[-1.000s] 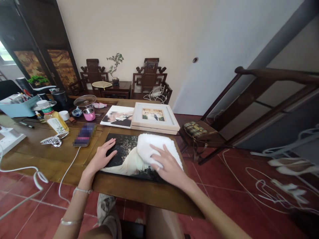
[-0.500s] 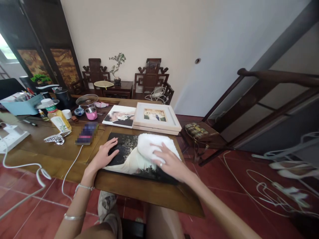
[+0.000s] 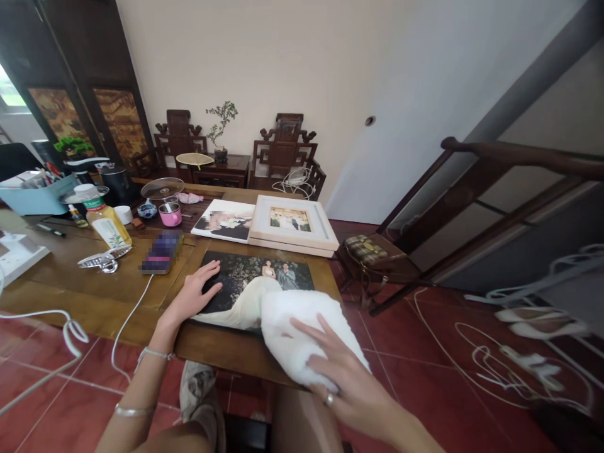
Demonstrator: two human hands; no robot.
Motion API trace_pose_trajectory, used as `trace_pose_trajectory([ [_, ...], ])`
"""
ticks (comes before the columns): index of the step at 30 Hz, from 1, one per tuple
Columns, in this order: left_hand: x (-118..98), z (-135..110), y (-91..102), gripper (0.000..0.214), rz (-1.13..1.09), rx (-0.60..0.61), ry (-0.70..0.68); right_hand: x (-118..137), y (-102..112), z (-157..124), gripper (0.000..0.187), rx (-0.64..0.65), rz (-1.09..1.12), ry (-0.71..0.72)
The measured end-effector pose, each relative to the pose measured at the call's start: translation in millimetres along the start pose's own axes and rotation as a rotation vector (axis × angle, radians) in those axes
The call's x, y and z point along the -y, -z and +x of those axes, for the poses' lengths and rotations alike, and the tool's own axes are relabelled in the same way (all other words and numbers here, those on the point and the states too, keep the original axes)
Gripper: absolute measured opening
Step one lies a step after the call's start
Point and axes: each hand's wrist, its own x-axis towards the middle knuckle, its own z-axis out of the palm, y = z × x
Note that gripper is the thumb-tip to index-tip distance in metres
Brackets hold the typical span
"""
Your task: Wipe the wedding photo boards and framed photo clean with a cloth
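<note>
Your right hand [image 3: 346, 377] lies over the white cloth [image 3: 287, 309], forefingers spread; whether the thumb pinches the fabric cannot be told. Your left hand [image 3: 192, 294] rests on the left end of the photo panel [image 3: 255, 283], fingers apart and clasping nothing. By size, the wooden table [image 3: 221, 351] comes first, bearing the panel flat near its front edge. Next, the panel: judged stiff and fairly light, its smooth face liable to slide and to scratch; take it by opposite edges, clear of the picture. Last, the cloth hides the panel's near right part and reaches past the table's front edge; judged soft, light and yielding, it is best held gathered under your palm.
</note>
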Motion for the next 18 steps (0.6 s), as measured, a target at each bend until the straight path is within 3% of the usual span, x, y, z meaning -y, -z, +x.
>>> trace_pose_trajectory([
  [3, -1, 0, 1.1, 0.048, 0.012, 0.028, 0.015, -24, 9, 15, 0.016, 0.004, 0.059, -0.043],
  [7, -2, -1, 2.7, 0.049, 0.01, 0.045, 0.018, -79, 13, 58, 0.023, -0.116, 0.111, -0.177],
  [10, -3, -1, 2.8, 0.049, 0.007, 0.045, 0.023, -102, 12, 87, 0.026, -0.159, 0.12, -0.23],
  [14, -3, -1, 2.3, 0.05, -0.004, 0.042, 0.031, -90, 7, 92, 0.022, -0.162, 0.081, -0.213],
  [18, -4, -1, 1.9, 0.049, -0.009, 0.038, 0.033, -42, -1, 59, 0.013, -0.11, 0.019, -0.15],
])
